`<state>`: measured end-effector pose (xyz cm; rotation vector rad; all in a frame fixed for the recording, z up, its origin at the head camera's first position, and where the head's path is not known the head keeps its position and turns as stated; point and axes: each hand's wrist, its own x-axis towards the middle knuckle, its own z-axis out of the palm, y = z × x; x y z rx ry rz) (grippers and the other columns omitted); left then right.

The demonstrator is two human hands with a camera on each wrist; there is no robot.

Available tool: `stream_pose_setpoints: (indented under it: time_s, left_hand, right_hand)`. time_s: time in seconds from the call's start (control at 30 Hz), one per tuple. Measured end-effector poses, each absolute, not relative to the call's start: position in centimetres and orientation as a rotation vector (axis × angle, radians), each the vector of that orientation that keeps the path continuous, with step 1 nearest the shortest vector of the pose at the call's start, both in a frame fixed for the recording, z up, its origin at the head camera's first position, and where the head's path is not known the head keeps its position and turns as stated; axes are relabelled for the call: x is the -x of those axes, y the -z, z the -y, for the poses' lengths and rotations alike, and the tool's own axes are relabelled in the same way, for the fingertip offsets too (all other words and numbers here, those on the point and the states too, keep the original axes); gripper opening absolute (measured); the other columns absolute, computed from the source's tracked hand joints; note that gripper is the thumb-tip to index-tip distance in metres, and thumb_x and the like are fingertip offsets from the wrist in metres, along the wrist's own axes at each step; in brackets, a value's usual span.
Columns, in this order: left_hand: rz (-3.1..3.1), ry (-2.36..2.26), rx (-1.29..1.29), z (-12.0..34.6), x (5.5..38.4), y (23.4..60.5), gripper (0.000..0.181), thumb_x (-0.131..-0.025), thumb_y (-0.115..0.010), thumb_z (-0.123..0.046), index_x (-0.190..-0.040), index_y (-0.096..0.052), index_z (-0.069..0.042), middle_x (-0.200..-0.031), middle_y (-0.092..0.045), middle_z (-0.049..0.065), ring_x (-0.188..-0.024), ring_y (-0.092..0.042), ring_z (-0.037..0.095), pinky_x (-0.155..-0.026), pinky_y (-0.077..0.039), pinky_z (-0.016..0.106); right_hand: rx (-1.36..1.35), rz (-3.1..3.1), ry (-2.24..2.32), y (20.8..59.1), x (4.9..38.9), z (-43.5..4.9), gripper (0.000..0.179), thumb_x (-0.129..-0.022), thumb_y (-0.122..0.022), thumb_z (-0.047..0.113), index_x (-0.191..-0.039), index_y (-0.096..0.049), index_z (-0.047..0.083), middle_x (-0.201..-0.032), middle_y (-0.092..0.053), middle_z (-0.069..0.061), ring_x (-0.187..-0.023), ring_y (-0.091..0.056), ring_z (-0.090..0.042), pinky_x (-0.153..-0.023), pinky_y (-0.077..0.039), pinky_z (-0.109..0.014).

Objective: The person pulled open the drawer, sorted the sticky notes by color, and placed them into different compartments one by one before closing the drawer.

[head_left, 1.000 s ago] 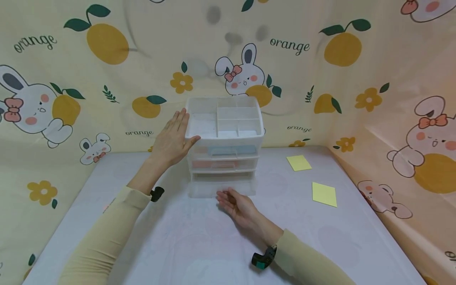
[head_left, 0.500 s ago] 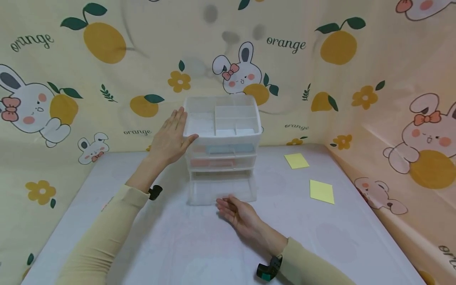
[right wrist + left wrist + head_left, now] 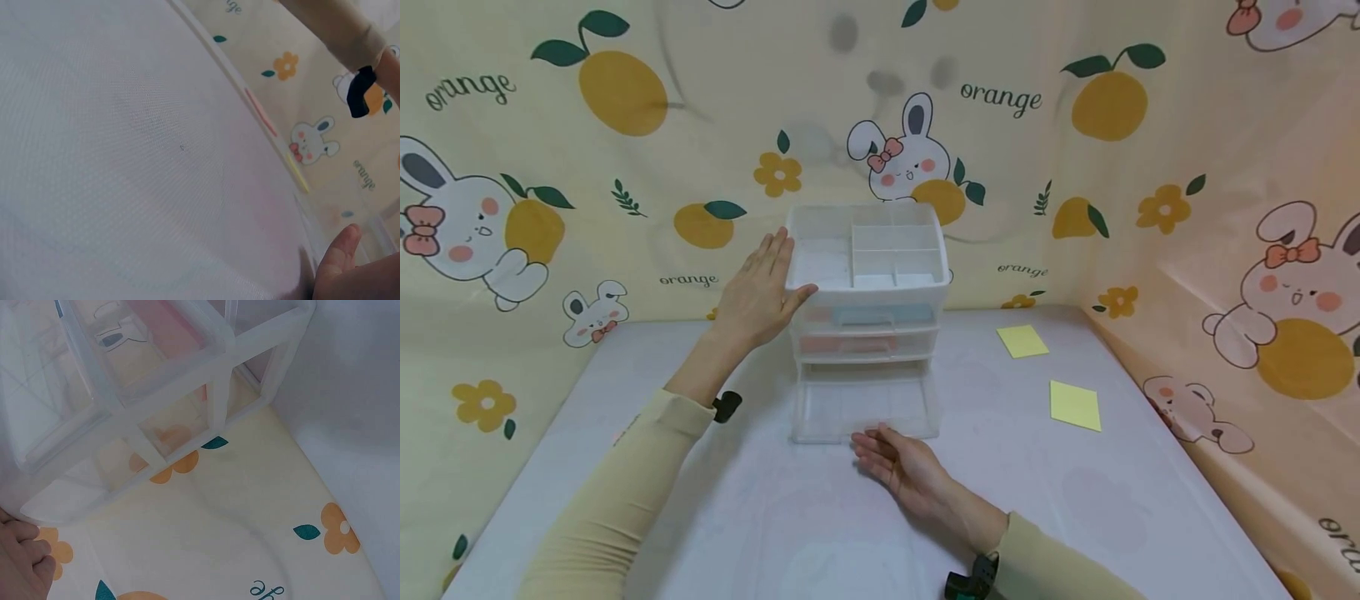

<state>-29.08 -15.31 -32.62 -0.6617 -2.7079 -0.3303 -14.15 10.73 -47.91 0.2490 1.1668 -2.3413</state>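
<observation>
A white plastic drawer unit [image 3: 871, 293] with an open divided tray on top stands at the back middle of the table. Its clear bottom drawer [image 3: 831, 408] is pulled out toward me and looks bare inside. My left hand [image 3: 754, 293] lies against the unit's left side, fingers straight, thumb at the top tray's front corner. At the drawer's front edge, my right hand [image 3: 910, 477] is palm up, with bent fingers hooked at the handle area. The right wrist view shows only part of that hand [image 3: 344, 272], its thumb raised beside the clear plastic.
Two yellow sticky notes [image 3: 1022, 341] lie on the white table [image 3: 737, 508], right of the unit. The two upper drawers, one with something blue [image 3: 887, 314] and one with something pink [image 3: 846, 342], are closed. A patterned cloth [image 3: 820, 75] rises behind.
The bottom drawer has slid further out toward me together with my right hand. My left hand stays against the unit's side.
</observation>
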Motion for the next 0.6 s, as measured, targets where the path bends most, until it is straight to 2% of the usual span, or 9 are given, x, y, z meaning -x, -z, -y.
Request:
stream_pose_setpoints:
  time_s: [0.6]
  left_hand:
    - [2.718, 0.328, 0.651, 15.31, 29.02, 32.69, 0.089, -0.108, -0.046, -0.055, -0.164, -0.013, 0.005, -0.174, -0.007, 0.018, -0.16, -0.006, 0.035, -0.13, -0.013, 0.047]
  right_hand:
    - [-0.26, -1.203, 2.314, 47.78, 13.41, -11.52, 0.054, -0.112, -0.05, 0.027, -0.146, -0.041, -0.014, -0.121, -0.074, -0.016, -0.102, -0.075, -0.019, -0.094, -0.059, -0.027]
